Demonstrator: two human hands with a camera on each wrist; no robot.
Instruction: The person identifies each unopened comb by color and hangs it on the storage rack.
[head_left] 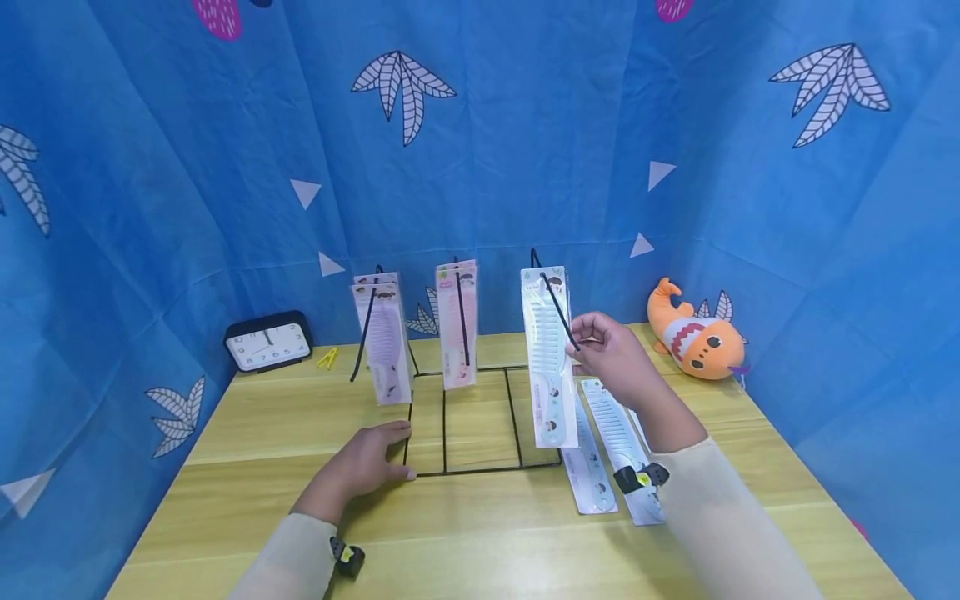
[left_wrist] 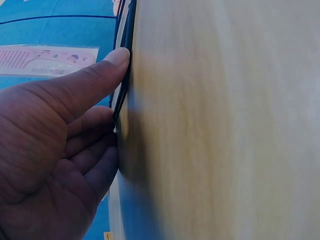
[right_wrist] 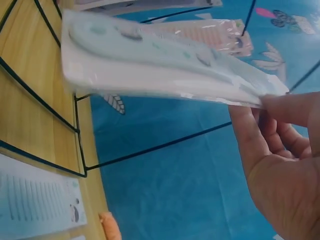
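Note:
At the right hook of the black wire rack (head_left: 487, 471), my right hand (head_left: 609, 350) pinches the edge of a pale-blue packaged comb (head_left: 549, 358) between thumb and fingers. That package hangs upright, overlapping the hook's black wire in the head view. In the right wrist view, the packaged comb (right_wrist: 150, 60) stretches away from the fingertips (right_wrist: 275, 105). My left hand (head_left: 363, 462) rests at the rack's front left corner, thumb and fingers spread against the base wire (left_wrist: 125, 70). Purple packaged combs (head_left: 384, 342) hang on the left hook, pink ones (head_left: 456, 325) on the middle hook.
Several pale-blue packaged combs (head_left: 588, 467) lie on the wooden table (head_left: 480, 533) under my right forearm. A black-framed clock (head_left: 268, 343) and a small yellow clip (head_left: 327, 358) sit at the back left. An orange plush shark (head_left: 708, 346) lies back right, before the blue curtain (head_left: 480, 183).

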